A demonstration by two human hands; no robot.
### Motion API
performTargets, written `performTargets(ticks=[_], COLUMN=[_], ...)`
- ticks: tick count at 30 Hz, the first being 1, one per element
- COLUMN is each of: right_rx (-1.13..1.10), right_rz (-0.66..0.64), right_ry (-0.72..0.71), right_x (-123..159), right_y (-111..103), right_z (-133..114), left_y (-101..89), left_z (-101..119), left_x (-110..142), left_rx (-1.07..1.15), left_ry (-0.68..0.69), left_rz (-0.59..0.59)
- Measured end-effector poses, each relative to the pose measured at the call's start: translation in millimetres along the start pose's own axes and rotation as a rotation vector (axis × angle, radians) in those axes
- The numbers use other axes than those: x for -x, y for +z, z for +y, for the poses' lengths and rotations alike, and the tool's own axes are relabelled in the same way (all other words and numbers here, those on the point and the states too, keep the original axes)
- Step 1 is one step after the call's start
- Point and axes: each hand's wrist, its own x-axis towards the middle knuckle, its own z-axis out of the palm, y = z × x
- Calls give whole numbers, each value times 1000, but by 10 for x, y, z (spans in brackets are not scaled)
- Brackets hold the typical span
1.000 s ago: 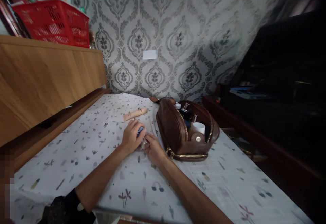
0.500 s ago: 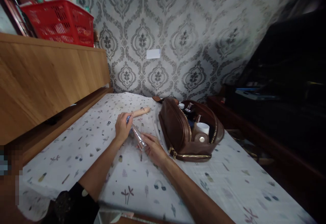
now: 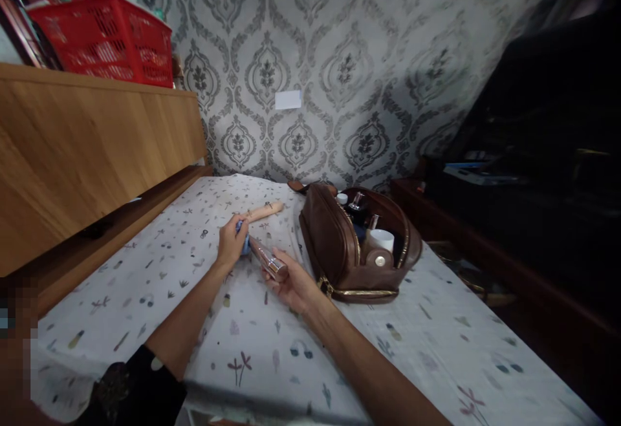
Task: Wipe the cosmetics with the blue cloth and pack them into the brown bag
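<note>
My right hand (image 3: 294, 284) is closed round a shiny pinkish cosmetic tube (image 3: 264, 255), its metallic cap end toward me. The tube slants up to the left, its far end close to my left hand (image 3: 231, 242). Between the closed fingers of my left hand is a small blue cloth (image 3: 245, 245), partly hidden; whether it touches the tube is hard to tell. Just beyond that hand a beige tube (image 3: 266, 211) lies on the patterned sheet (image 3: 276, 381). To the right stands an open brown toiletry bag (image 3: 330, 238) with bottles and a white-lidded jar (image 3: 381, 240) inside.
A wooden cabinet (image 3: 101, 128) runs along the left, with a red basket (image 3: 104, 38) on top. Patterned wallpaper with a white plate (image 3: 288, 99) closes off the back. Dark furniture (image 3: 543, 154) stands at the right, beyond the sheet's edge.
My right hand has turned the pinkish tube so its cap end faces me more. More of the blue cloth shows at my left hand. The whole view has shifted slightly.
</note>
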Motion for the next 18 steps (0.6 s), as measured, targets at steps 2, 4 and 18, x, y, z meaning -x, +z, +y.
performTargets(ticks=[2, 4, 18], right_rx=[8, 47, 343], right_rz=[-37, -83, 100], right_ry=[2, -37, -383], right_x=[10, 23, -226], right_y=[-6, -12, -207], right_z=[5, 6, 80], left_y=[5, 14, 232], left_z=[12, 26, 503], left_x=[5, 14, 428], left_rx=[-19, -41, -87], left_ry=[13, 47, 409], left_rz=[17, 48, -138])
